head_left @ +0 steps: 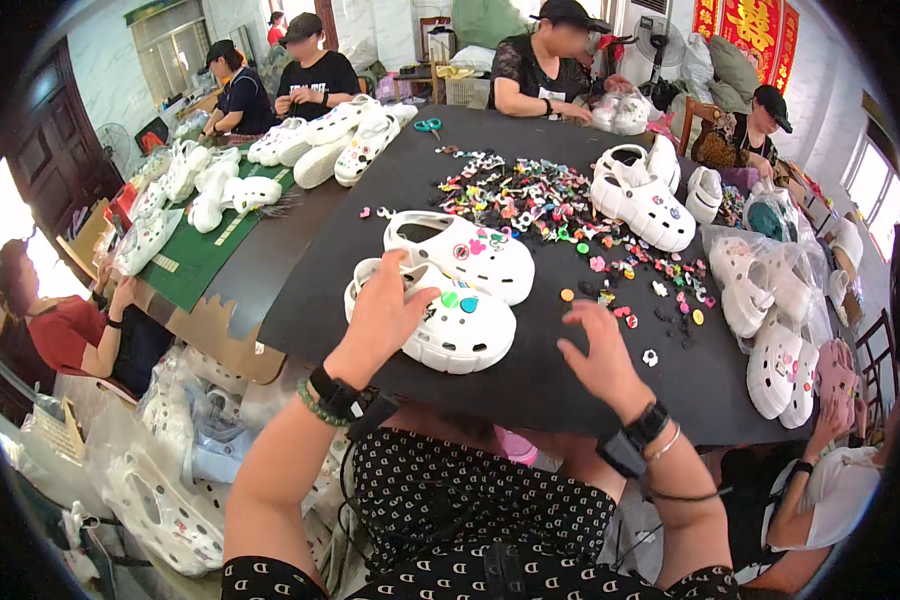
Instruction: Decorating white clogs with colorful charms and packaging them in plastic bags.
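Chunky white clog (457, 325), apparently foam, under left hand (385, 315).

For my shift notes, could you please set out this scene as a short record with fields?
Setting: black tabletop with several people seated around it
Left hand: resting on the nearer white foam clog, which has round green and blue charms
Right hand: open, fingers spread just above the table, holding nothing
Beside it: second white foam clog
Further back: scattered pile of small colourful charms
Right edge: white clogs in clear plastic bags
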Demonstrator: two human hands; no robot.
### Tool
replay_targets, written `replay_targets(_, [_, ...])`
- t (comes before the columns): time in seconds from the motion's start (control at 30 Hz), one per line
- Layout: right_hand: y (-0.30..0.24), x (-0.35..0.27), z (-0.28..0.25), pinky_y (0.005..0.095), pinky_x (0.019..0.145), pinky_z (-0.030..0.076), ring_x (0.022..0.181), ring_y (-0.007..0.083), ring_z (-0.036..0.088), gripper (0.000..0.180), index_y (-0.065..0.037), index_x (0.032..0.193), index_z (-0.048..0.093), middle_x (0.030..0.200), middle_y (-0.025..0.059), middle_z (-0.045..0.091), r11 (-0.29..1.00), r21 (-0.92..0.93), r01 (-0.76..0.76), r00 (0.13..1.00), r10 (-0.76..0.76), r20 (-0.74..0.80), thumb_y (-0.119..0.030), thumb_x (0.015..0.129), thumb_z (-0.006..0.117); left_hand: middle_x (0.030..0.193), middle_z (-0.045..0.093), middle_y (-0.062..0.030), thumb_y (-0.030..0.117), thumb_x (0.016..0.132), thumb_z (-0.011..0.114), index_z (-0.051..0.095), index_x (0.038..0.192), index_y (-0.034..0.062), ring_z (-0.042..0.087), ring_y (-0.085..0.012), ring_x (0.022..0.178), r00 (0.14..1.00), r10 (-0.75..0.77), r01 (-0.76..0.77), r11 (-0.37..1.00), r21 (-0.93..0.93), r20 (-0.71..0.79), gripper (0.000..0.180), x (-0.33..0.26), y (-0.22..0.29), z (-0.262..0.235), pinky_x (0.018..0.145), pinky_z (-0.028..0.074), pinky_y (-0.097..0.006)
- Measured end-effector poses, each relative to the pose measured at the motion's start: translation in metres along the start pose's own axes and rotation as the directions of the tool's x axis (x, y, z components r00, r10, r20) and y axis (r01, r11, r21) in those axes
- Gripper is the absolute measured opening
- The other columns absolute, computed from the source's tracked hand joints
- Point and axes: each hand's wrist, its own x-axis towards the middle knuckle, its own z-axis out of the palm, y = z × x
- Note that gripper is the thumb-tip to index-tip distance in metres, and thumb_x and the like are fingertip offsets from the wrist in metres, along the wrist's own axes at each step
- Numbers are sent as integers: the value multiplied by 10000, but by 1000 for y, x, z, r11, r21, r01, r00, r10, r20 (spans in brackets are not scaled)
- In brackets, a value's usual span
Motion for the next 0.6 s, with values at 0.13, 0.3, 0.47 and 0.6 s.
replay_targets(0.13, [8, -35, 14, 454, 986, 400, 1160, 382, 480, 332, -44, 1068, 562, 1232, 170, 529, 996, -46, -74, 997, 75, 12, -51, 764, 696, 1030, 632, -280, 301, 804, 728, 306, 1448, 11, 641, -355, 962, 890, -178, 175, 984, 47, 420, 823, 47, 7, -16, 857, 498, -406])
replay_targets(0.3, [-10, -42, 19, 456, 959, 384, 1139, 352, 498, 233, -40, 1002, 573, 1158, 139, 559, 982, -179, -67, 997, 58, -56, -26, 775, 622, 1339, 552, -213, 328, 788, 714, 416, 1434, 50, 580, -279, 1160, 757, -99, 121, 993, 11, 645, 764, 88, -22, 2, 955, 461, -353])
replay_targets(0.47, [-12, -44, 16, 466, 976, 370, 1145, 352, 481, 233, -23, 1006, 553, 1156, 146, 550, 975, -185, -121, 993, 121, -12, -19, 780, 612, 1314, 564, -167, 340, 800, 691, 505, 1355, 93, 584, -281, 1125, 695, -204, 242, 969, 42, 689, 635, 105, 0, 7, 910, 474, -359])
replay_targets(0.6, [-15, -40, 18, 470, 982, 365, 1145, 355, 477, 227, -15, 1002, 546, 1155, 150, 546, 979, -174, -105, 994, 108, 7, -17, 784, 607, 1278, 575, -167, 320, 792, 697, 537, 1317, 73, 590, -262, 1101, 667, -258, 371, 929, -11, 699, 601, 98, -13, 11, 887, 478, -353])
